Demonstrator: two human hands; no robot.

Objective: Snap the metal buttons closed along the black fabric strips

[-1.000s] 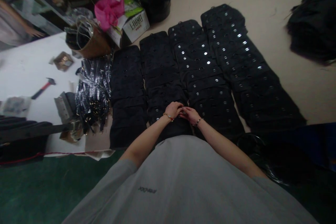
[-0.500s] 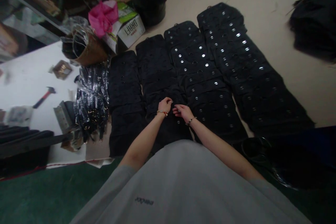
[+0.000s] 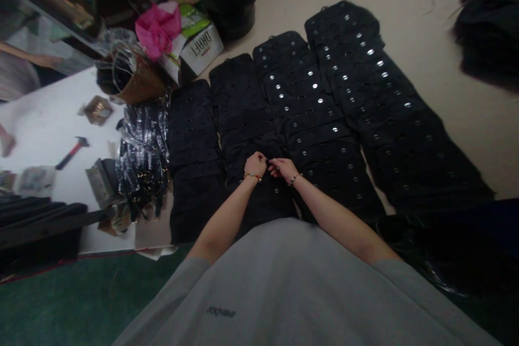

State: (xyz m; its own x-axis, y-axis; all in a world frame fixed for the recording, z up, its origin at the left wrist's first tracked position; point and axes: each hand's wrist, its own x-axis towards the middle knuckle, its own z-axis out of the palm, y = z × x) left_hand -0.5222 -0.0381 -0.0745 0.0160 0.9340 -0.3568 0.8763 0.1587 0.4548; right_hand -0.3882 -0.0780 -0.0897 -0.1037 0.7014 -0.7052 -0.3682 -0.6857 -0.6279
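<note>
My left hand (image 3: 255,164) is closed in a pinch over the second row of overlapping black fabric pieces (image 3: 239,92). Close beside it, my right hand (image 3: 283,168) has its fingertips pinched together. Whatever lies between the fingertips is too small and dark to name. Just below the hands, a round silver snap (image 3: 276,191) shows on the black cloth. To the right, another row of black fabric pieces (image 3: 320,140) carries many shiny round snaps, and a further row (image 3: 381,102) beyond it does too. The leftmost row (image 3: 190,146) shows few metal parts.
Left of the rows lie plastic-wrapped black straps (image 3: 144,146), a hammer (image 3: 73,152), a metal bracket (image 3: 99,181) and a small box (image 3: 98,110). Behind are a brown container (image 3: 138,84), a pink bag (image 3: 158,30) and a DRAFT carton (image 3: 203,48). Another person's arm (image 3: 32,57) shows far left.
My right hand has moved slightly closer to my left, its fingers now more drawn together. At far left, another person's arm and hand have come further into view.
</note>
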